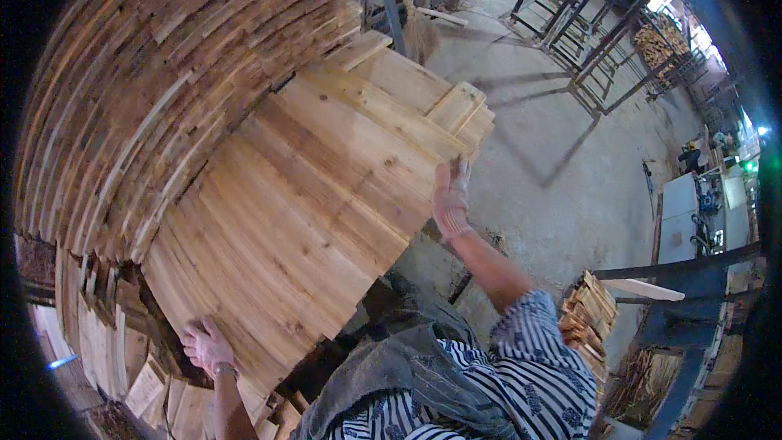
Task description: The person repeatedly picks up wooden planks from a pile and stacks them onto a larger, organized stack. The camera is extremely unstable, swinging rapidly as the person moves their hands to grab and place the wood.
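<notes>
A wide layer of pale wooden boards (277, 204) lies side by side in front of me, with knots and darker streaks in the grain. My left hand (208, 346), in a light glove, rests at the near left end of the boards with its fingers spread. My right hand (452, 195), also gloved, is against the right ends of the boards. Its fingers stretch forward along that edge, and their tips are partly hard to make out. A short board piece (457, 107) lies on top at the far right corner.
A tall stack of boards (187, 73) rises along the left. Metal frames (582, 57) stand on the concrete floor (529, 163) at the far right. A broom (417, 33) stands behind the boards. A bundle of wood pieces (588, 314) and a blue metal structure (672, 330) are on the right.
</notes>
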`<action>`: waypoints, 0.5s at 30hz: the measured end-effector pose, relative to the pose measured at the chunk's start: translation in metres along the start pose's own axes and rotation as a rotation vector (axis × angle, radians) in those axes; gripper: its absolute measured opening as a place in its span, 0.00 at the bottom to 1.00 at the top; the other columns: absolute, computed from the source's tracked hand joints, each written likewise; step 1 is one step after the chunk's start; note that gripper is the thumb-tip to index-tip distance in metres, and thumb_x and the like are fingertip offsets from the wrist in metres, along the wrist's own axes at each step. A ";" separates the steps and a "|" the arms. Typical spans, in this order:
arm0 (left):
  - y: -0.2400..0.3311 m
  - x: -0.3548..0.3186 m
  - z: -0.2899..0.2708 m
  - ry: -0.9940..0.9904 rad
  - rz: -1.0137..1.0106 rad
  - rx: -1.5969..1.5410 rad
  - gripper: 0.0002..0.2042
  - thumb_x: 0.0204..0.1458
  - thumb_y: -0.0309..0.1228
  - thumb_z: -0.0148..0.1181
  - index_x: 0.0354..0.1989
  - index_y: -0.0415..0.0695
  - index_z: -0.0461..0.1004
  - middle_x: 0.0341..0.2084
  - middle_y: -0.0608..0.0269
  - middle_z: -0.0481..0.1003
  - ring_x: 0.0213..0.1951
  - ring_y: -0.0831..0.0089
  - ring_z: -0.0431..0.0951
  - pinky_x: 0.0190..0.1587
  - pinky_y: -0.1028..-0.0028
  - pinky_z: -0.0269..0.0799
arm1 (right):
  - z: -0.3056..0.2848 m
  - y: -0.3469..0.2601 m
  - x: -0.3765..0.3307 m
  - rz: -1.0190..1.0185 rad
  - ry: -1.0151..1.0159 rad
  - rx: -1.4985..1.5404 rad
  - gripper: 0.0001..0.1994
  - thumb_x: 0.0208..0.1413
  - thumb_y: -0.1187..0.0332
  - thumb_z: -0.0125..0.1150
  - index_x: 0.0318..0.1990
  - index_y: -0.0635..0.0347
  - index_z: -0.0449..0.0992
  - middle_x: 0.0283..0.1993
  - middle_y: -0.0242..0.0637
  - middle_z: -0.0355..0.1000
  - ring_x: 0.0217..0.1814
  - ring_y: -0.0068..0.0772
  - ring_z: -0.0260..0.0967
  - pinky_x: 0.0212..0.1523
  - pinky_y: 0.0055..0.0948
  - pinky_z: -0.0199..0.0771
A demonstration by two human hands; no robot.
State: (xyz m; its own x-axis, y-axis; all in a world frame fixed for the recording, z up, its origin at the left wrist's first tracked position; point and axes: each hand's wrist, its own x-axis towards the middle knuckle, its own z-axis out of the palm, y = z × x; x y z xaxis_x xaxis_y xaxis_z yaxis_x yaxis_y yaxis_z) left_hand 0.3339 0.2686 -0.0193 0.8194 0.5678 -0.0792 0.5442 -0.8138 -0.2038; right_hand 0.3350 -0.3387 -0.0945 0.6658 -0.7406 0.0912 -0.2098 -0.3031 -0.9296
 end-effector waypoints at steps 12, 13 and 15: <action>0.004 -0.012 -0.019 0.029 -0.009 -0.046 0.36 0.64 0.62 0.40 0.69 0.46 0.60 0.65 0.42 0.61 0.65 0.45 0.61 0.65 0.49 0.58 | 0.023 -0.052 -0.124 -0.432 0.064 -0.245 0.39 0.68 0.50 0.51 0.77 0.63 0.49 0.79 0.68 0.41 0.81 0.68 0.40 0.79 0.53 0.41; 0.006 -0.015 -0.021 0.045 -0.014 -0.069 0.36 0.63 0.63 0.41 0.67 0.45 0.61 0.65 0.42 0.61 0.65 0.45 0.61 0.65 0.50 0.58 | 0.038 -0.050 -0.136 -0.491 0.121 -0.278 0.38 0.68 0.50 0.51 0.77 0.62 0.49 0.79 0.69 0.40 0.81 0.68 0.40 0.79 0.53 0.40; 0.010 -0.019 -0.024 0.054 -0.030 -0.092 0.36 0.62 0.63 0.43 0.66 0.45 0.63 0.64 0.42 0.62 0.65 0.45 0.61 0.65 0.51 0.58 | 0.059 -0.043 -0.146 -0.359 0.118 -0.498 0.37 0.67 0.52 0.51 0.77 0.61 0.51 0.78 0.70 0.40 0.81 0.68 0.40 0.78 0.53 0.41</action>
State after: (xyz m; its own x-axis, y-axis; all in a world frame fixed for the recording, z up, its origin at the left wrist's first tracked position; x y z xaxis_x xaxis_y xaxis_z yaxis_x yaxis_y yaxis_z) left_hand 0.3287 0.2465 0.0039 0.8098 0.5863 -0.0214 0.5805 -0.8061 -0.1151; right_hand 0.2890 -0.1823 -0.0890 0.6791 -0.5933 0.4323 -0.3151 -0.7675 -0.5583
